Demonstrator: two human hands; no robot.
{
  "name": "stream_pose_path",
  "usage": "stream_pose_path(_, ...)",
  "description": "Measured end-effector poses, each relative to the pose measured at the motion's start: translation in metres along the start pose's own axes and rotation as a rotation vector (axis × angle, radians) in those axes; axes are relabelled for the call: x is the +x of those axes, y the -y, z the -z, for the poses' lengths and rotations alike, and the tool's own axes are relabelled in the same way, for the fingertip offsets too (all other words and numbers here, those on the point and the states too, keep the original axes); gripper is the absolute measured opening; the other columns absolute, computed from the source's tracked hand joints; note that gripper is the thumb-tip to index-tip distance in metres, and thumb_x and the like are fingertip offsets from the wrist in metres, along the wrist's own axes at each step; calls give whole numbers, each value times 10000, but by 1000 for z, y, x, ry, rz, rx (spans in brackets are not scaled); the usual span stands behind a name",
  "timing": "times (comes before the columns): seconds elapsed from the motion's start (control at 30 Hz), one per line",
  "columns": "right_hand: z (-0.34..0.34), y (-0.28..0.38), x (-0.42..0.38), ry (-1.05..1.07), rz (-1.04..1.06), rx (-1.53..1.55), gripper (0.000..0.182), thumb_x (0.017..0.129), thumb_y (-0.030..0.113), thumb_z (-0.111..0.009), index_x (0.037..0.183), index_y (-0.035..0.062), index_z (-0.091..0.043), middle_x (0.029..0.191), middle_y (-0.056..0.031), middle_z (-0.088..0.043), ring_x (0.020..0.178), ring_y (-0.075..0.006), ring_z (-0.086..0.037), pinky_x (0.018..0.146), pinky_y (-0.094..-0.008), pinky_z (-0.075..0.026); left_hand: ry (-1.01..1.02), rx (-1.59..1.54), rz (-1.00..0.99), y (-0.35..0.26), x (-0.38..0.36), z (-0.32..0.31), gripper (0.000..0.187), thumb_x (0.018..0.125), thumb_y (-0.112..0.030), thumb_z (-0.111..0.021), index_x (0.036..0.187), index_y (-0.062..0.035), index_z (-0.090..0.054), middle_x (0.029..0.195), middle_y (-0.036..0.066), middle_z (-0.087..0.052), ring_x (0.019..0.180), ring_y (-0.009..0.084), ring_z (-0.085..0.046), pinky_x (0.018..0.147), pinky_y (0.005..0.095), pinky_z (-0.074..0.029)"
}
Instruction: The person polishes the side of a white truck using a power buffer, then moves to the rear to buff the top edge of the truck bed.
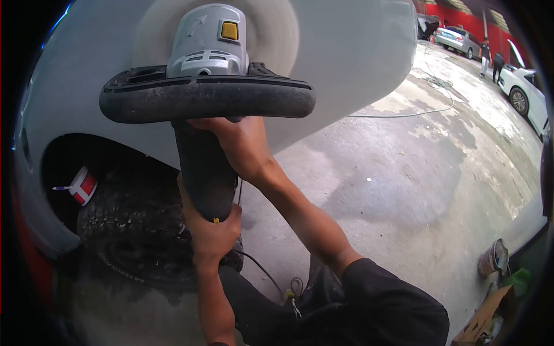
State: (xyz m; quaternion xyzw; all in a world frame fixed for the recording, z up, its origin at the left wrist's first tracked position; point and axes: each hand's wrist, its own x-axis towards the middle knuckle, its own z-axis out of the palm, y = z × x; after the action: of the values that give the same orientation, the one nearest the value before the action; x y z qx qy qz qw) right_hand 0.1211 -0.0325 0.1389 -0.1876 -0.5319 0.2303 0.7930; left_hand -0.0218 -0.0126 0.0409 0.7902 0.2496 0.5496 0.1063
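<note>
The right hand (239, 144) grips the polisher (210, 69) just below its loop handle, steering it. The left hand (210, 230) clamps the body's tail, so the spinning pad (277, 34) stays pressed against the panel (346, 52) above.

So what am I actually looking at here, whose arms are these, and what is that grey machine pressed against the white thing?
This picture comes from a camera worn on a person's head, looking down at their own two bare hands. The grey machine is a power polisher; its round pad looks blurred and sits against a white car body panel. The right hand grips just under the polisher's black loop handle, and the left hand holds the tail of its black body. Below the panel is a knobbly tyre in the wheel arch. The ground is concrete, with a can at the right and parked cars further off.
</note>
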Motion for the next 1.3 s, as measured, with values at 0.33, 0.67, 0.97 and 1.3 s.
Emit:
stream_pose_path(0.33, -3, -9, -2, 23, 47, -170, 321, 871, 184, -783, 1099, -28, -705, 1034, -117, -722, 984, -205, -692, 897, -359, -551, -26, -15, 107, 18, -8, -6, 954, 726, -3, -757, 1531, 50, -248, 1383, 248, -486, 1310, 364, -515, 1123, 451, -379)
stream_pose_path(0.67, -46, -62, -6, 190, -7, -69, 545, 771, 182, -818, 1205, -17, -556, 1067, -114, -700, 1010, -203, -670, 913, -363, -532, -183, 16, 236, 108, -58, 11, 893, 845, -115, -811, 1505, 110, -253, 1379, 243, -467, 1308, 301, -491, 1138, 439, -363)
stream_pose_path(0.97, 44, -37, 9, 70, 24, -88, 427, 898, 262, -655, 1192, -45, -612, 1020, -157, -687, 919, -248, -689, 845, -379, -560, 43, -92, -59, 1, 16, -22, 890, 746, -9, -773, 1493, 5, -290, 1323, 264, -540, 1252, 387, -564, 1052, 475, -437)
stream_pose_path(1.3, 93, -19, -25, -28, 201, 134, 849, 916, 619, -524, 1364, -100, -462, 1080, -254, -626, 797, -327, -686, 672, -410, -571, 330, -248, 55, -15, 10, -66, 838, 766, -9, -705, 1462, -100, -247, 960, 278, -696, 886, 516, -694, 780, 534, -578)
